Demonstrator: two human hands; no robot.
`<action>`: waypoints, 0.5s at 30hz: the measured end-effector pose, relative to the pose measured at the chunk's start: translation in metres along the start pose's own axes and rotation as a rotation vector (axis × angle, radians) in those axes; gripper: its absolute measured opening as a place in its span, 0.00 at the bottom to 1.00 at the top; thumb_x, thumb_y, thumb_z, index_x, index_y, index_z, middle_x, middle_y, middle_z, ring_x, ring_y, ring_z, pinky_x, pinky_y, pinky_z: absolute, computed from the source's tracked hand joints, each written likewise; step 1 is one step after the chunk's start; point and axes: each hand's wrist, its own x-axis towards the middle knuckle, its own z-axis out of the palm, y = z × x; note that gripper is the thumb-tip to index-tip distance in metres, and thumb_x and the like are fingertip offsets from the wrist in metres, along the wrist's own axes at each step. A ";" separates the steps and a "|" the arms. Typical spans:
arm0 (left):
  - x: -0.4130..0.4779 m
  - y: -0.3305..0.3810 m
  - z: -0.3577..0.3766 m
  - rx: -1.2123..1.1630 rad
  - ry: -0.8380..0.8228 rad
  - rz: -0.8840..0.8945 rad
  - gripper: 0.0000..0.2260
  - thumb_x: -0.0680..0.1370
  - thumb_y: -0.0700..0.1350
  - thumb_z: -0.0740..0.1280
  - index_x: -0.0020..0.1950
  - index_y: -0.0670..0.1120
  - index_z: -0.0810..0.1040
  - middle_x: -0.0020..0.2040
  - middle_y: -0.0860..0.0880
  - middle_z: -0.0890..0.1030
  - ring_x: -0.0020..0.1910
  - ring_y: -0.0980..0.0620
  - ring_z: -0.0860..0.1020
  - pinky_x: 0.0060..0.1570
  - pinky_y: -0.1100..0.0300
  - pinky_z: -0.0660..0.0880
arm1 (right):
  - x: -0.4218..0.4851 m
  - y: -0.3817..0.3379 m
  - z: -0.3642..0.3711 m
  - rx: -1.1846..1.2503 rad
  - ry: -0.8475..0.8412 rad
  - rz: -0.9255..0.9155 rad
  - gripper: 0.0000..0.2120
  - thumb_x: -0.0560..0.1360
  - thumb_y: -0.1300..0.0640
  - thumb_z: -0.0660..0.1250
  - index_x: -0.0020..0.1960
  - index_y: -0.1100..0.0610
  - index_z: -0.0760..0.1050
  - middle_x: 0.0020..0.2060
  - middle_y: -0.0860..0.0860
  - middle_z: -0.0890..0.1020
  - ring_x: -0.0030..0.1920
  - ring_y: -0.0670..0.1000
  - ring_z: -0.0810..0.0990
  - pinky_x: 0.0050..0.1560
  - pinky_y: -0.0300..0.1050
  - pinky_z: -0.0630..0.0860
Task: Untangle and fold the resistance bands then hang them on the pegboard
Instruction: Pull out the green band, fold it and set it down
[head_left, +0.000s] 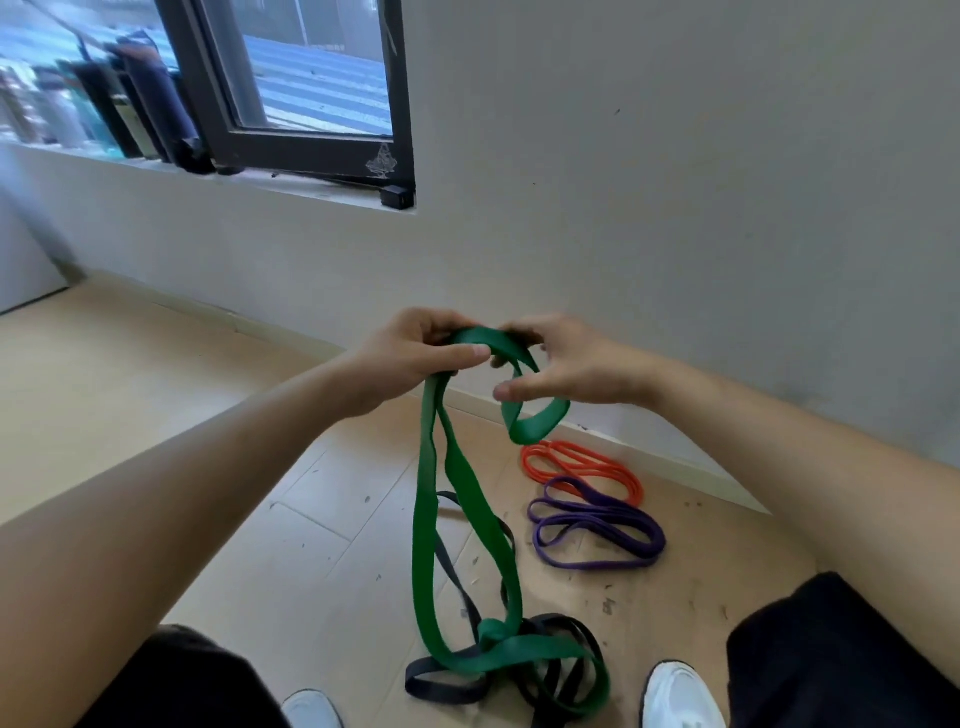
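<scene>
1. The green resistance band (425, 519) is gripped at its top by the left hand (410, 358) and the right hand (566, 369).
2. Its lower end is tangled with a black band (450, 570) on the floor (156, 395).
3. An orange band (587, 462) and a purple band (623, 515) are laid nearby.

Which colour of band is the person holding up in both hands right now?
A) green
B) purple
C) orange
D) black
A: the left hand and right hand both grip the top of the green band, while the orange band and purple band lie on the floor and the black band tangles round its lower end.
</scene>
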 end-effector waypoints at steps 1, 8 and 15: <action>-0.001 0.000 0.001 0.001 -0.012 0.000 0.12 0.79 0.43 0.70 0.61 0.42 0.81 0.45 0.49 0.81 0.43 0.56 0.79 0.46 0.63 0.76 | 0.000 -0.001 0.003 0.026 0.003 -0.005 0.19 0.74 0.48 0.75 0.61 0.55 0.79 0.51 0.52 0.84 0.52 0.50 0.82 0.58 0.49 0.77; -0.002 -0.006 0.004 -0.056 -0.060 -0.051 0.20 0.70 0.45 0.77 0.59 0.42 0.79 0.42 0.51 0.83 0.43 0.53 0.82 0.48 0.59 0.78 | -0.010 -0.013 -0.016 0.198 0.050 -0.023 0.13 0.76 0.50 0.73 0.57 0.56 0.82 0.43 0.52 0.84 0.42 0.48 0.82 0.44 0.40 0.77; 0.003 -0.016 0.025 -0.044 -0.075 -0.036 0.11 0.76 0.35 0.73 0.54 0.43 0.74 0.51 0.41 0.85 0.53 0.43 0.83 0.58 0.50 0.80 | -0.020 -0.018 -0.039 0.398 0.316 -0.093 0.12 0.79 0.54 0.69 0.58 0.61 0.80 0.50 0.63 0.83 0.49 0.52 0.82 0.56 0.48 0.78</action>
